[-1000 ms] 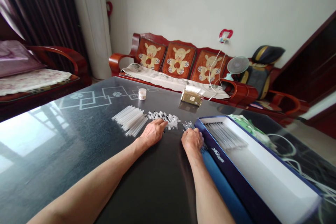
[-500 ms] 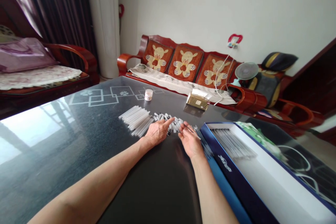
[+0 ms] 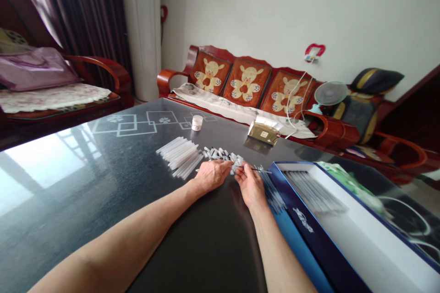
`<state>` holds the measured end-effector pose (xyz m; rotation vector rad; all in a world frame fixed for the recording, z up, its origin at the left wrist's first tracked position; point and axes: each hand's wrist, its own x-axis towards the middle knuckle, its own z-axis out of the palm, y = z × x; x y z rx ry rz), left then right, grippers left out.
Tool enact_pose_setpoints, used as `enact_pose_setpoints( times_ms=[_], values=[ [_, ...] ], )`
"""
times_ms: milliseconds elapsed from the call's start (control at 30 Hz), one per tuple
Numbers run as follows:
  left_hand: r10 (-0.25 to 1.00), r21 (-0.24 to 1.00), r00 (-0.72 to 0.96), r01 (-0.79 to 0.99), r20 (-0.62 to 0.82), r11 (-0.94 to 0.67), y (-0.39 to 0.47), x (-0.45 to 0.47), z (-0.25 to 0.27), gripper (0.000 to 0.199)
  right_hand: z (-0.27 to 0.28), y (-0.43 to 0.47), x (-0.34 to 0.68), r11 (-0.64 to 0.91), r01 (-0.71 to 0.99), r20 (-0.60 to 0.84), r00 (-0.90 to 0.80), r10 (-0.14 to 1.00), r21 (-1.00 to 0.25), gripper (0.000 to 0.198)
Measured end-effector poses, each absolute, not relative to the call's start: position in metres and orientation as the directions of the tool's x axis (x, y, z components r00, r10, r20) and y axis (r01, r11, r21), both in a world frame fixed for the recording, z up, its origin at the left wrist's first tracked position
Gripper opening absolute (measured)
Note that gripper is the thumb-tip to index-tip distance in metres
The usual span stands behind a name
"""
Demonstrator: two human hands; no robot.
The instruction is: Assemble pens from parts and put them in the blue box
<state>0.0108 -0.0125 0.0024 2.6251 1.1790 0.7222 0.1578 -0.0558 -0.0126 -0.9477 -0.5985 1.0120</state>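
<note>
My right hand is closed on a thin pen refill, which sticks out to the right. Fingertips of my left hand are drawn together close to those of my right; what they pinch, if anything, I cannot make out. Just beyond both hands is a heap of small white and black pen caps. A pile of whitish translucent pen barrels lies left of my left hand. Several thin refills lie beside my right wrist, along the box.
A long blue box with a white inside holds a row of pens. A small white tub and a gold tissue box stand farther back on the dark glossy table. Green packaging and a white cable lie right of the box.
My left hand's pointing index finger has come down and moved right towards my right fingertips. The refill in my right hand now points more level to the right. The view has shifted slightly.
</note>
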Motion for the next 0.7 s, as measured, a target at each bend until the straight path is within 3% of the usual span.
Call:
enact_pose_setpoints(
  times_ms=[467,700],
  values=[
    [0.679,0.371,0.593,0.57,0.433,-0.734,-0.0129,0.0109,-0.0036,0.031,-0.0109,-0.056,0.1563,0.194,-0.444,-0.01,0.417,0.909,-0.875,0.027],
    [0.68,0.355,0.606,0.581,0.412,-0.732,-0.0156,0.0111,0.0006,0.031,-0.0145,-0.0544,0.1543,0.181,-0.332,0.044,0.382,0.923,-0.926,0.03]
  ],
)
